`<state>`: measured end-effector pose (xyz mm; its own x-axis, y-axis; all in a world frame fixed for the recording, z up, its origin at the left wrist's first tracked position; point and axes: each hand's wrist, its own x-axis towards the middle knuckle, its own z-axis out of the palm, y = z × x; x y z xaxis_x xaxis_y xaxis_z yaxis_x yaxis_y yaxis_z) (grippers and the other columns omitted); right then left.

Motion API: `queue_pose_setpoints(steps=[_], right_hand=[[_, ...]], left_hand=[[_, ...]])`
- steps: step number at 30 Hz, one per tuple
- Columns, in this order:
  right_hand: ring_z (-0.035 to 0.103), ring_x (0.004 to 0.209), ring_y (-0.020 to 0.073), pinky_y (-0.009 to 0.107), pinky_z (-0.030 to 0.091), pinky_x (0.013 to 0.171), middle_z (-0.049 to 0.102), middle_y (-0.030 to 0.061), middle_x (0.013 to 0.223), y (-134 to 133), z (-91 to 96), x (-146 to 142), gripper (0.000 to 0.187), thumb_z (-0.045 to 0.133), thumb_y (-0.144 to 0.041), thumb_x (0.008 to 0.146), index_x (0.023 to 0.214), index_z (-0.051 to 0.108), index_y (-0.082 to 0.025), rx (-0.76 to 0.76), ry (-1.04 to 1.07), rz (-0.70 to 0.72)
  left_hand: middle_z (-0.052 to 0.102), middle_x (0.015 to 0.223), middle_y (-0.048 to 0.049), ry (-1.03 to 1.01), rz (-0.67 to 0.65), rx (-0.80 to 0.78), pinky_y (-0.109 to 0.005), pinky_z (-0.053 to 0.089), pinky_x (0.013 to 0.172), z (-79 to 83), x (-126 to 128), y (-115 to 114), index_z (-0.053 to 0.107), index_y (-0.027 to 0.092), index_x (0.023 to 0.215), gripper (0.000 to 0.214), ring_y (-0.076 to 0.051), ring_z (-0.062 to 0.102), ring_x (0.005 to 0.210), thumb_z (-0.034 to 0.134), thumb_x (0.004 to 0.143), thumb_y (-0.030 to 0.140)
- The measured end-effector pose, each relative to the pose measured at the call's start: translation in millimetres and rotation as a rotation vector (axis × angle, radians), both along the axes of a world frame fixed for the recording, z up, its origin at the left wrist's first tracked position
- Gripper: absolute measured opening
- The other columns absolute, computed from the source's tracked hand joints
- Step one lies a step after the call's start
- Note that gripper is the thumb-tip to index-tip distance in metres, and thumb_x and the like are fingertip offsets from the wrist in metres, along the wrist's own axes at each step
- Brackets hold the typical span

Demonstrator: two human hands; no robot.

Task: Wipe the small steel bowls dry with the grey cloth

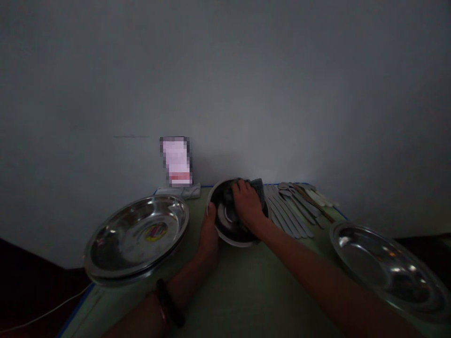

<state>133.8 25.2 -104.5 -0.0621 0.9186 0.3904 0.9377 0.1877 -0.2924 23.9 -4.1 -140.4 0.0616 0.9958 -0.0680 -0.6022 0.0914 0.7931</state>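
A round metal bowl (225, 220) is at the middle of the table, tilted toward me. My left hand (210, 232) grips its left side, thumb over the rim and the other fingers hidden behind. Inside the bowl, my right hand (247, 202) presses a dark checked cloth (259, 188) against the inner wall, its fingers bent over the fabric. Just right of the bowl lie several forks (287, 216), with spoons (287, 190) beside them.
Stacked metal plates (137, 244) stand at the left, a sticker in the top one. Another metal plate (380, 267) is at the right edge. A lit phone (178, 162) leans on the wall behind a folded white cloth (192, 191). More cutlery lies back right.
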Motion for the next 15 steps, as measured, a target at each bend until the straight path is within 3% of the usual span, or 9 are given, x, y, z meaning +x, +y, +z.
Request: queue_pose_setpoints(steps=[3,6,11,15], right_hand=[[0.051,0.110,0.0244,0.039,0.042,0.093,0.053,0.0202,0.120,7.6,1.4,-18.5,0.034,0.035,-0.002,0.084,0.113,0.050,-0.007,-0.041,0.150,-0.003],[0.058,0.105,0.0200,0.034,0.047,0.088,0.061,0.0145,0.113,4.0,3.5,-28.2,0.032,0.042,-0.007,0.082,0.113,0.050,-0.011,-0.126,0.276,0.084],[0.064,0.097,0.0155,0.027,0.050,0.083,0.068,0.0059,0.106,-18.5,6.2,-15.2,0.032,0.050,-0.008,0.078,0.108,0.056,-0.017,-0.296,0.342,0.354],[0.065,0.090,0.0153,0.027,0.052,0.077,0.069,0.0047,0.101,-31.0,2.9,-3.9,0.033,0.052,-0.006,0.074,0.104,0.057,-0.017,-0.396,0.306,0.504]], left_hand=[[0.069,0.117,-0.0060,-0.081,-0.022,-0.139,-0.037,0.037,0.107,7.9,0.1,-4.1,0.066,0.020,0.111,0.039,-0.022,0.053,0.123,0.046,0.090,0.046],[0.074,0.105,-0.0077,-0.149,-0.018,-0.216,-0.036,0.040,0.105,14.6,0.1,-6.7,0.069,0.017,0.101,0.038,-0.023,0.058,0.118,0.043,0.092,0.043],[0.076,0.090,-0.0094,-0.167,-0.001,-0.191,-0.037,0.040,0.105,18.4,-1.2,-6.4,0.071,0.013,0.089,0.044,-0.023,0.063,0.110,0.039,0.093,0.043],[0.075,0.083,-0.0116,-0.121,-0.004,-0.197,-0.038,0.041,0.104,20.6,-1.2,-9.0,0.071,0.011,0.079,0.045,-0.027,0.063,0.109,0.046,0.089,0.047]])
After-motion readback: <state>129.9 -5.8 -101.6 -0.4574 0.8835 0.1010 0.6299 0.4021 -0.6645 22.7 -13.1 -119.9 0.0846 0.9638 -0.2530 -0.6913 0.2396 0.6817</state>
